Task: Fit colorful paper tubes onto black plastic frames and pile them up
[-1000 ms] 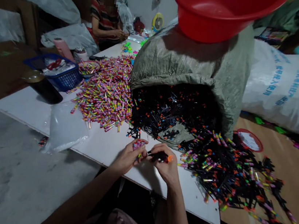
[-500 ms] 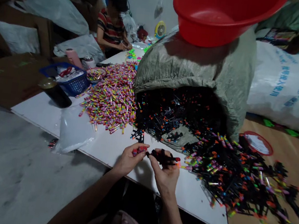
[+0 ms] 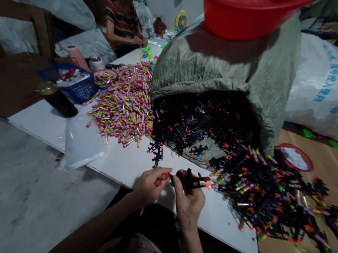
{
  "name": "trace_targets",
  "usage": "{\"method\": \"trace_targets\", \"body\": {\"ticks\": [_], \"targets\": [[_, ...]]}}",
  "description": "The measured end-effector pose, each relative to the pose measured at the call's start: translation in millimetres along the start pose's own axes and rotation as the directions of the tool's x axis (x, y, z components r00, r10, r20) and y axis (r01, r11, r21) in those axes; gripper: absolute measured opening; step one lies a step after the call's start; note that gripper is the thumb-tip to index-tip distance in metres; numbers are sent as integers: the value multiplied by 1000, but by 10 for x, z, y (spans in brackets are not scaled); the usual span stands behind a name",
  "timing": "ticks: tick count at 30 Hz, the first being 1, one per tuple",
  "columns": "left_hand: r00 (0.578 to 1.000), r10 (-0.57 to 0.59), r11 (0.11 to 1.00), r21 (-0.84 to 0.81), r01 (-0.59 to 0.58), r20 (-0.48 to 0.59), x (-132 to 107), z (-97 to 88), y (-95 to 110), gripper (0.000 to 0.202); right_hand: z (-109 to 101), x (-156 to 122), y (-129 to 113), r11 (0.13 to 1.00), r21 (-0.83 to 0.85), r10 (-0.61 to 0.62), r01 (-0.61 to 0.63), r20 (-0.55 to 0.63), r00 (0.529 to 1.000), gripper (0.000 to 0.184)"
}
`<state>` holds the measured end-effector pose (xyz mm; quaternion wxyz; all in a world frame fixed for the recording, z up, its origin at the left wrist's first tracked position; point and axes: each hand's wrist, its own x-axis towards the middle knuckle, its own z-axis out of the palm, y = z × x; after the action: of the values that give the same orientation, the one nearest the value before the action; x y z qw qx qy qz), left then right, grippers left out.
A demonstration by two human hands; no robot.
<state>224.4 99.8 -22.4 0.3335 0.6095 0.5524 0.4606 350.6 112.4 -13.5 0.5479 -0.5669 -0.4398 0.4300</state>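
My left hand (image 3: pixel 147 185) is closed, pinching small red-capped tubes (image 3: pixel 164 177) between thumb and fingers. Close beside it, my right hand (image 3: pixel 191 200) grips a black plastic toy gun (image 3: pixel 189 180) with an orange tip, its barrel pointing right. The gun's rear end meets the fingers of my left hand; whether it touches a tube I cannot tell. Beyond my hands lies a heap of small pink and yellow tubes (image 3: pixel 124 108). More black toy guns (image 3: pixel 184 124) spill from a grey-green woven sack (image 3: pixel 226 67), and a mixed pile of guns with tubes (image 3: pixel 259 196) lies to my right.
A red basin (image 3: pixel 239 19) rests on top of the sack. Left on the white table (image 3: pixel 120 163) are a blue basket (image 3: pixel 82 90), a dark bottle (image 3: pixel 57 99) and a clear plastic bag (image 3: pixel 81 144). A person (image 3: pixel 123 21) sits at the far end. A white sack (image 3: pixel 332 94) lies right.
The view has shifted slightly. Both hands stay close together with the gun and the red-capped tubes; the left fingers have turned a little around the tubes.
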Motion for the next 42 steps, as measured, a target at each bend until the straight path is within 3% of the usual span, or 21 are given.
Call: {"method": "trace_targets", "body": {"ticks": [3,6,9,11,13,14,16,18,20,22,24,27,29,31,32,34,36,37,40,42], "targets": [[995,-51,998,48,47,88,-174,59,-137,26,22,-90,148,993,34,112,-112,4,994,37],[986,-134,984,134,120,103,-345,156,-287,31,86,-145,285,976,40,213,-216,55,975,37],[983,-119,978,189,91,138,-287,181,-340,35,44,9,295,969,45,239,-244,94,967,39],[977,-93,976,210,52,190,-91,83,-335,35,-131,262,225,981,66,182,-183,18,983,40],[983,-110,959,276,66,149,164,-113,-345,34,-405,574,137,994,107,41,-23,-178,983,38],[988,-138,935,338,108,67,293,-229,-368,34,-549,719,99,989,126,-40,79,-288,957,37],[974,-172,831,509,225,-150,524,-432,-463,36,-765,946,62,972,107,-152,207,-384,911,38],[953,-198,668,680,303,-230,699,-533,-599,39,-808,1089,88,974,-18,-223,226,-270,937,38],[938,-237,519,784,341,-251,802,-523,-724,43,-674,1193,156,936,-262,-248,237,-10,969,34],[927,-261,437,824,361,-268,827,-470,-806,46,-453,1277,216,780,-549,-202,299,232,952,30],[922,-264,440,816,375,-282,790,-450,-855,47,-248,1323,237,527,-775,-105,348,347,932,35],[925,-254,624,682,381,-284,661,-528,-923,45,-99,1317,233,180,-905,43,385,398,916,44],[907,-264,820,419,390,-327,550,-601,-959,39,-99,1310,242,74,-898,76,433,438,896,46],[847,-377,918,-27,396,-374,449,-639,-958,27,-129,1335,255,44,-881,67,471,473,879,47],[815,-458,884,-279,375,-355,413,-642,-938,21,-142,1362,255,43,-876,62,480,482,874,48],[782,-574,667,-693,273,-244,383,-625,-860,15,-151,1438,235,49,-873,73,485,487,870,50],[795,-587,434,-888,151,-152,412,-609,-752,18,-137,1524,194,47,-878,114,476,478,871,51],[802,-583,361,-926,110,-132,443,-609,-698,21,-126,1560,170,40,-882,135,470,470,872,50],[806,-582,309,-946,93,-111,560,-656,-584,21,-113,1618,121,17,-886,151,462,460,875,46],[801,-583,422,-894,153,-138,644,-716,-572,21,-159,1616,117,21,-874,95,486,485,869,42]]}}
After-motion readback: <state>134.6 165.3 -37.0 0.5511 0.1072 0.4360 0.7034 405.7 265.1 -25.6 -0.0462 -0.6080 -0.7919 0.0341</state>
